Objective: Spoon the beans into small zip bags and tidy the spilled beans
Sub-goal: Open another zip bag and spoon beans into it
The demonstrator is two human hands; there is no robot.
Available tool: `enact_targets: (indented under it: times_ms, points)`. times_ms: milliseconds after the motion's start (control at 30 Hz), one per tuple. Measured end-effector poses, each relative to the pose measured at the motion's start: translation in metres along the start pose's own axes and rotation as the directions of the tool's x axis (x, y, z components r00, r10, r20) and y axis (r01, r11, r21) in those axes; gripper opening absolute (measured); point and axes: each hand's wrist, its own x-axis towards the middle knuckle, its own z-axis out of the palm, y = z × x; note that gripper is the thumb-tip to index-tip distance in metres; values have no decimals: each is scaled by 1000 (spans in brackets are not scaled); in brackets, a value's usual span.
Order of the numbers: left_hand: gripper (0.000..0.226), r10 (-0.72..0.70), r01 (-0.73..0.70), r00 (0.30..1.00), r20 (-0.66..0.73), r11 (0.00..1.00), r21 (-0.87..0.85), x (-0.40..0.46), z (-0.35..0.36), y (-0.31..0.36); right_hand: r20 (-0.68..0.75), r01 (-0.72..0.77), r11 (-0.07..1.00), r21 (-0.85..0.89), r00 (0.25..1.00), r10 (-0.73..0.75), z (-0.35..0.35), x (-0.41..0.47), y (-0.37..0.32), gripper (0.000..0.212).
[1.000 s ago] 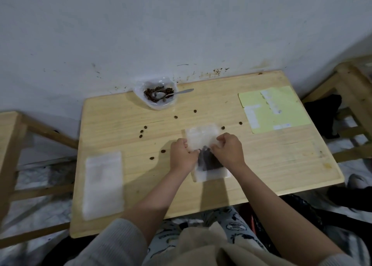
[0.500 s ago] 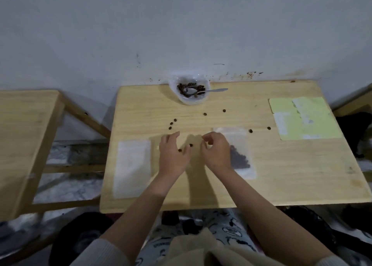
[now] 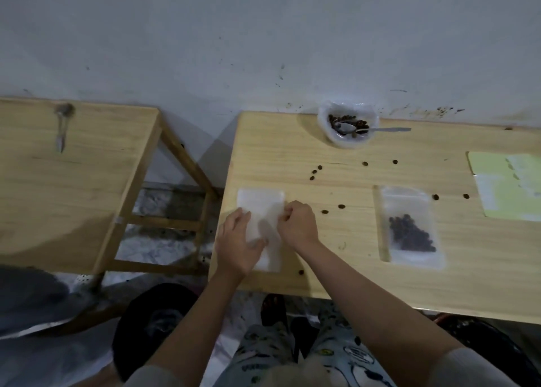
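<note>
Both hands have left the filled clear zip bag of dark beans [image 3: 409, 230] for the empty frosted bags [image 3: 261, 224] at the pale wooden table [image 3: 366, 272]'s left edge, where the left hand [image 3: 238, 243] presses flat, fingers spread, while the right hand [image 3: 298, 225] pinches the stack's edge and should peel one bag.

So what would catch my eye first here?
Both hands, left and right, work at an empty zip bag near the table's front-left corner. To their right lies a filled bag of dark beans, with loose beans scattered toward the bowl by the wall.
</note>
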Motion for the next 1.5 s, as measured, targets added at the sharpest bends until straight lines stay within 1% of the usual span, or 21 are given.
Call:
enact_targets:
  times_ms: [67, 167, 267, 333, 400, 533, 567, 633, 733, 833, 933, 1000, 1067, 1133, 1267, 1367, 1433, 1500]
  points:
    - [71, -25, 24, 999, -26, 999, -47, 0, 1, -2, -34, -31, 1000, 0, 999, 31, 3, 1, -3, 18]
    - [69, -36, 32, 998, -41, 996, -86, 0, 3, -5, -126, -54, 996, 73, 990, 63, 5, -1, -5, 9]
    - [68, -38, 31, 998, -50, 992, -124, 0, 5, -6, -154, -66, 982, 178, 984, 94, 4, -3, -9, 16]
    - [67, -35, 29, 998, -54, 992, -121, 0, 4, -5, -174, -46, 976, 215, 981, 85, 2, -4, -9, 15]
    - [67, -8, 4, 999, -47, 996, -87, 0, 2, -5, -193, -29, 976, 216, 979, 71, -2, -5, -8, 15]
    - [67, 24, -24, 1000, -2, 997, -72, 2, -3, -6, -245, 12, 968, 250, 968, 51, -6, -9, -9, 10]
    - [66, 26, -26, 1000, -3, 996, -81, 3, -5, -5, -263, 20, 964, 266, 963, 53, -8, -10, -11, 11]
    - [58, 55, -62, 997, -53, 987, -146, 4, -11, 0, -273, 30, 948, 317, 960, 61, -13, -13, -14, 12]
    - [44, 62, -118, 983, -170, 931, -345, 3, -29, 24, -217, 67, 894, 443, 975, 34, -29, -18, -20, 14]
    - [30, -10, -114, 978, -210, 812, -572, 5, -48, 62, -204, 146, 828, 541, 978, -39, -49, -24, -20, 18]
    - [16, -101, -66, 978, -184, 682, -728, 11, -62, 99, -246, 230, 784, 576, 964, -102, -70, -29, -20, 21]
    - [17, -172, -11, 976, -133, 572, -820, 14, -67, 123, -271, 290, 787, 544, 949, -162, -85, -30, -19, 23]
    - [21, -218, 18, 970, -107, 507, -862, 19, -67, 145, -286, 336, 786, 519, 935, -211, -100, -29, -17, 25]
    - [23, -233, 39, 968, -91, 498, -866, 25, -63, 164, -302, 367, 782, 504, 923, -239, -114, -25, -11, 28]
    - [23, -258, 106, 965, -39, 526, -844, 39, -51, 196, -302, 369, 770, 520, 923, -239, -144, -15, 3, 24]
    - [20, -232, 121, 973, 3, 495, -861, 43, -43, 221, -209, 370, 771, 518, 929, -306, -170, -10, 7, 32]
    - [18, -210, 129, 977, 23, 508, -852, 45, -37, 236, -126, 353, 754, 554, 931, -342, -185, -7, 10, 37]
    - [18, -202, 139, 979, 38, 514, -846, 49, -32, 249, -73, 333, 741, 584, 930, -360, -200, -2, 14, 41]
